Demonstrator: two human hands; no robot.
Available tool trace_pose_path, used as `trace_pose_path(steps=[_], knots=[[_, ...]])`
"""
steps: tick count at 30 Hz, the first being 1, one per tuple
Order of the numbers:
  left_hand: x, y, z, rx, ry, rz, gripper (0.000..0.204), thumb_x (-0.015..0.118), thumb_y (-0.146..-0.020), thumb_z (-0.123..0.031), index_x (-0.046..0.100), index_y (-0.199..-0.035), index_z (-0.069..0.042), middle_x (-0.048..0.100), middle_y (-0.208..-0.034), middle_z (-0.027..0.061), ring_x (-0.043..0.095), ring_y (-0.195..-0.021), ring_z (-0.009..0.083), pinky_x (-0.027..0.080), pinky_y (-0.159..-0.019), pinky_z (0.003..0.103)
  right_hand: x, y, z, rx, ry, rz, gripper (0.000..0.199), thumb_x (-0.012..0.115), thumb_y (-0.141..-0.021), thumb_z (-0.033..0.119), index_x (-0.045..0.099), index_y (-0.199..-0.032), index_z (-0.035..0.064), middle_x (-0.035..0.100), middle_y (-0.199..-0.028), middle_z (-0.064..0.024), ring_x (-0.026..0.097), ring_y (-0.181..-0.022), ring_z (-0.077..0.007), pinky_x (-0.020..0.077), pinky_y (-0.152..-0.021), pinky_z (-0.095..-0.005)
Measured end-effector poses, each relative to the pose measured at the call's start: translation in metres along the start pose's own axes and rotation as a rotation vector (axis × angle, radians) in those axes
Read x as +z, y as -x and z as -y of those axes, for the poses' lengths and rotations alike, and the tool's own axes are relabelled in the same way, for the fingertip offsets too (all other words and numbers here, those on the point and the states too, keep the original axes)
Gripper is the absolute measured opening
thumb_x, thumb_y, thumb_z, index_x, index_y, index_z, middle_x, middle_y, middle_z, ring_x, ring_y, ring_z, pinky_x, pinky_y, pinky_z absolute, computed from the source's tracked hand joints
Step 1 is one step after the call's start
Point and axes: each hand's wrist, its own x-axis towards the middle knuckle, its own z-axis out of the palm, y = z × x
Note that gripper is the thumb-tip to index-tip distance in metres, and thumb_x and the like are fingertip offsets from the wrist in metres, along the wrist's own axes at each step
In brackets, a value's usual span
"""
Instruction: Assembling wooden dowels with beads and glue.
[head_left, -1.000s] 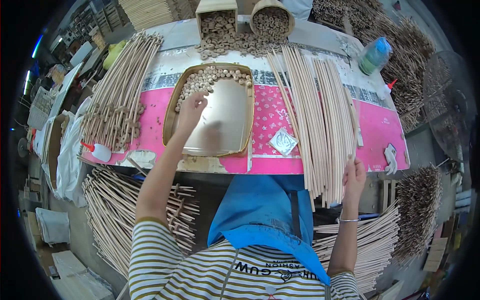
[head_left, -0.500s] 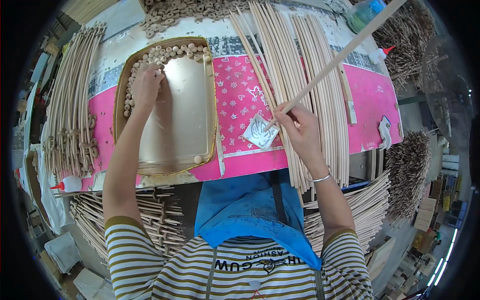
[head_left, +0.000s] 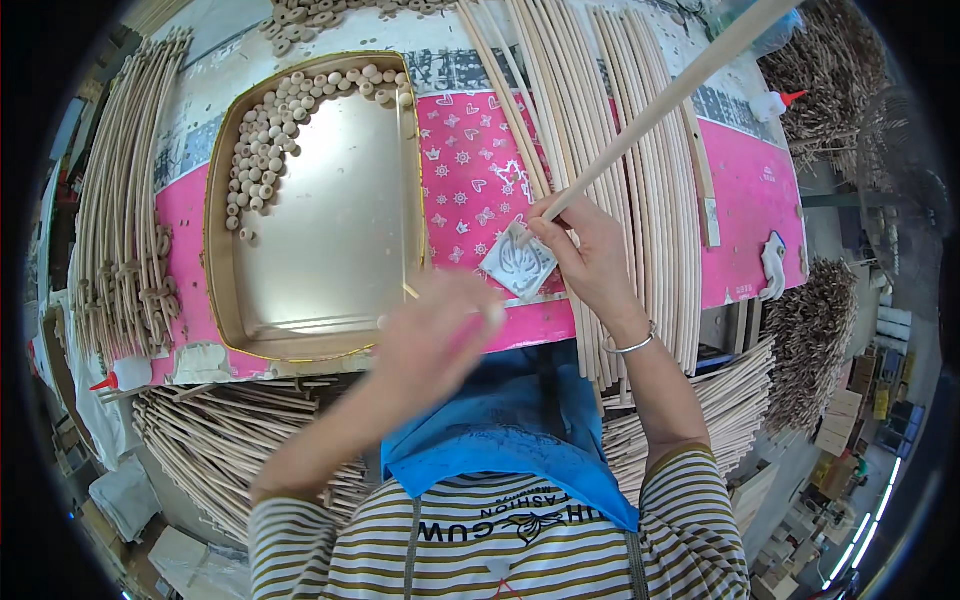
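My right hand (head_left: 590, 245) is closed round a long wooden stick (head_left: 660, 110), held at a slant. The stick's lower end is by a small white square (head_left: 520, 262) smeared with what looks like white glue; my fingers partly hide that end. Blurred by motion, my left hand (head_left: 435, 335) passes over the near right corner of a gold-rimmed tray (head_left: 212, 290). A pale round bead (head_left: 493, 313) shows at its fingertips, which are pinched together. Wooden beads (head_left: 275, 130) crowd the tray's far and left sides.
Rows of wooden sticks (head_left: 655, 230) lie on the pink-covered table (head_left: 745, 220) beside my right hand. Bundled sticks with rings (head_left: 125, 220) lie at the left. Two white bottles with red tips (head_left: 768, 106) and a white tool (head_left: 773, 265) sit near the edges.
My left hand has left the beads at the tray's far left and come toward me and right, with a bead in its fingers. My right hand still holds the stick by the white square.
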Motion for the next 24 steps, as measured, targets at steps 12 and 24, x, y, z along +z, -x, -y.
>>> trace_pose_path(steps=[12, 24], knots=[[0.070, 0.032, 0.016, -0.261, 0.028, -0.136, 0.021, 0.067, -0.090, -0.002, 0.063, -0.111, -0.001, 0.058, -0.122, 0.0149, 0.061, -0.111, 0.0326, 0.052, -0.088, 0.040, -0.003, 0.005, 0.007, -0.080, 0.022, 0.197, 0.014, 0.065, -0.093, 0.013, 0.064, -0.093, -0.0008, 0.061, -0.082, -0.0143, 0.063, -0.073, -0.0300, 0.0490, -0.065, -0.0376], [0.071, 0.028, 0.012, -0.632, 0.722, -0.238, 0.023, 0.060, -0.099, -0.008, 0.064, -0.121, 0.001, 0.063, -0.110, 0.0067, 0.062, -0.099, 0.0148, 0.050, -0.087, 0.029, -0.028, 0.008, -0.005, 0.145, -0.228, 0.158, 0.017, 0.062, -0.100, 0.015, 0.066, -0.101, -0.0017, 0.066, -0.090, -0.0039, 0.064, -0.081, -0.0110, 0.0523, -0.072, -0.0249]])
